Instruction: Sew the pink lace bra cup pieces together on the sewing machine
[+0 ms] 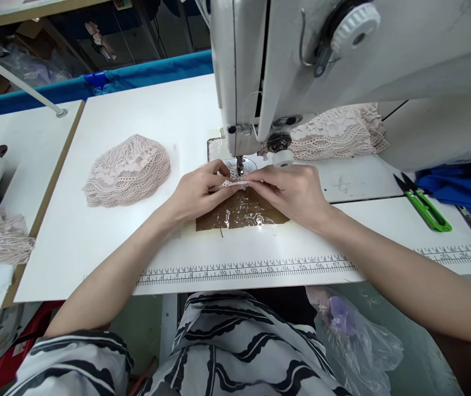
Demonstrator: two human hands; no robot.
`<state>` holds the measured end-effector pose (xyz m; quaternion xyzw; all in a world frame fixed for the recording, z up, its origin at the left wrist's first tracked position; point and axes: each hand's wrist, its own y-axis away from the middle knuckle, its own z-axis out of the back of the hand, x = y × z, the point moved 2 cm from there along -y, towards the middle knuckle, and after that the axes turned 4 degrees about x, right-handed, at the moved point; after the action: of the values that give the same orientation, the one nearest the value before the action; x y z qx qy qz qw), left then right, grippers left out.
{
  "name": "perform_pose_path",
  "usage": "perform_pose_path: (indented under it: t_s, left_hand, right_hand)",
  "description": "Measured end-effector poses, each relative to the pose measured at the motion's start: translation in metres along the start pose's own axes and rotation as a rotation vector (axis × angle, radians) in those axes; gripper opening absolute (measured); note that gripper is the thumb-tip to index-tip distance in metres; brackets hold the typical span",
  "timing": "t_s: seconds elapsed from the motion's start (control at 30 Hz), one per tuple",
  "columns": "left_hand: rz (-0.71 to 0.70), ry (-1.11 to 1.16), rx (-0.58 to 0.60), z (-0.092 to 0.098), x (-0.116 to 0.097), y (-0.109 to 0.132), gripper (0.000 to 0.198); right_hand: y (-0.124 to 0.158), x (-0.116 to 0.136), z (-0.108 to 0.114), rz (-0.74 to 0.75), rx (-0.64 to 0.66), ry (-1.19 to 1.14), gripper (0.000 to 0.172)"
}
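A small piece of pale pink lace [239, 183] lies just in front of the presser foot [240, 165] of a white sewing machine [243, 66]. My left hand [203, 190] pinches the lace's left end between thumb and fingers. From the other side, my right hand [291, 190] grips its right end, fingertips close to the needle area. Part of the lace is hidden under my fingers. Beneath both hands, a brown patch under shiny clear film [239, 212] covers the table. To the left rests a stack of lace pieces [128, 171].
More lace [338, 132] is piled behind the machine's needle head. Green-handled snips [425, 206] lie at the right beside blue cloth [453, 192]. A printed ruler [243, 270] runs along the table's front edge. Another lace bundle [2, 236] sits far left.
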<state>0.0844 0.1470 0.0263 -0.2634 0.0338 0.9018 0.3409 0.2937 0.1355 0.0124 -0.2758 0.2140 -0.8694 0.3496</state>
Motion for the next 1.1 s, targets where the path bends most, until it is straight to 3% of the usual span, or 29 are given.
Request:
perform_pose_path:
  t_s: [0.2,0.37,0.8,1.1]
  left_hand:
    - [-0.194,-0.349,-0.085,-0.009,-0.012,0.012,0.027]
    - [-0.283,-0.621,-0.136,-0.016,-0.029,0.020,0.024]
    - [-0.240,-0.637,-0.119,-0.021,-0.032,0.024,0.027]
    - [-0.209,-0.609,-0.101,-0.019,-0.023,0.019,0.032]
  right_hand:
    - [0.002,0.008,0.009,0.098,0.209,0.093,0.022]
    - [0.001,0.017,0.013,0.183,0.250,0.239,0.022]
    - [0.002,0.022,0.013,0.212,0.233,0.300,0.022]
    - [0.001,0.017,0.007,0.202,0.214,0.317,0.022]
